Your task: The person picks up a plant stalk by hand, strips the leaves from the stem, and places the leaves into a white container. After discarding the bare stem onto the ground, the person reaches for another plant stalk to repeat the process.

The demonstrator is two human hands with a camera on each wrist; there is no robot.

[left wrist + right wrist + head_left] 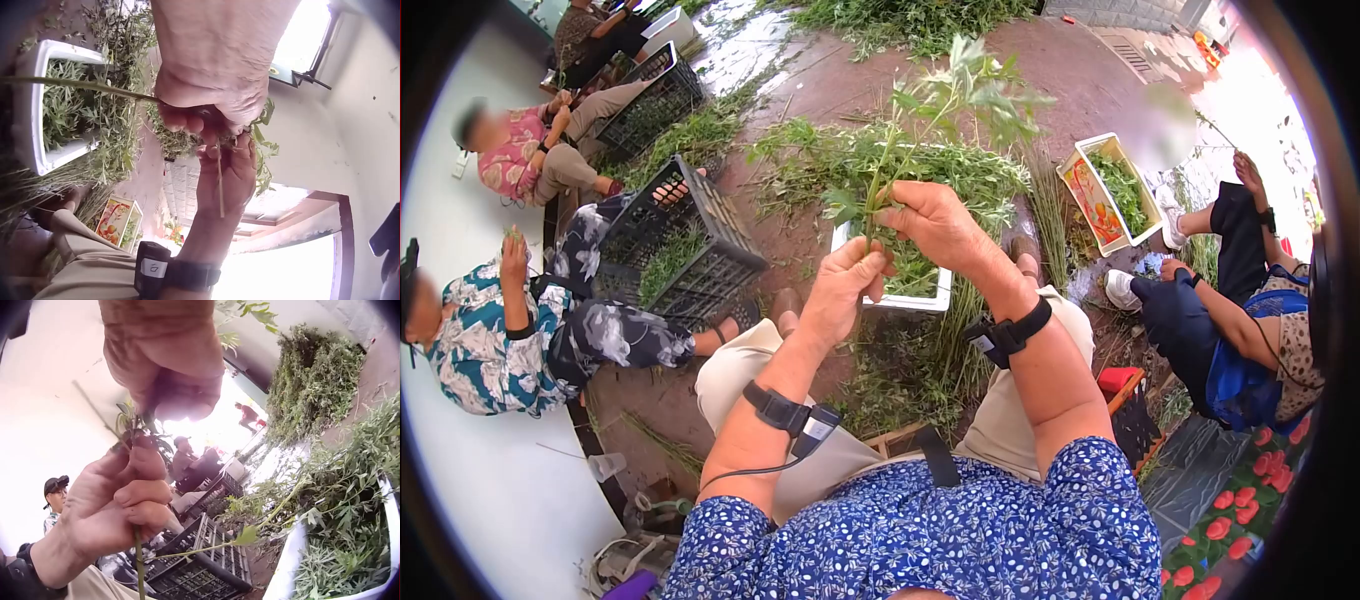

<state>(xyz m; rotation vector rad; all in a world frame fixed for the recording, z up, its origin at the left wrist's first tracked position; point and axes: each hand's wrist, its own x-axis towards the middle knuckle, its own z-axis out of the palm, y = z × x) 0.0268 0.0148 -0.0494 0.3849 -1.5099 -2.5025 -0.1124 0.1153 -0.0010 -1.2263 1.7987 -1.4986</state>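
Observation:
A leafy green stalk (887,160) rises from between the two hands in the head view, its leaves spreading toward the top. The left hand (850,285) grips the lower stem, with curled fingers showing in the right wrist view and a length of stem (139,562) coming out below the fist. Close above it, the right hand (940,225) pinches the stalk between thumb and fingers. The hands nearly meet, and they hide part of the stem. Beneath them stands a white box (943,292) holding cut leafy greens (344,569).
Loose greenery (800,150) and long bare stems (1050,220) lie around the white box. Black crates (735,235) stand to the left, with seated people beside them. A patterned box (1090,205) with leaves is at the right, near another seated person.

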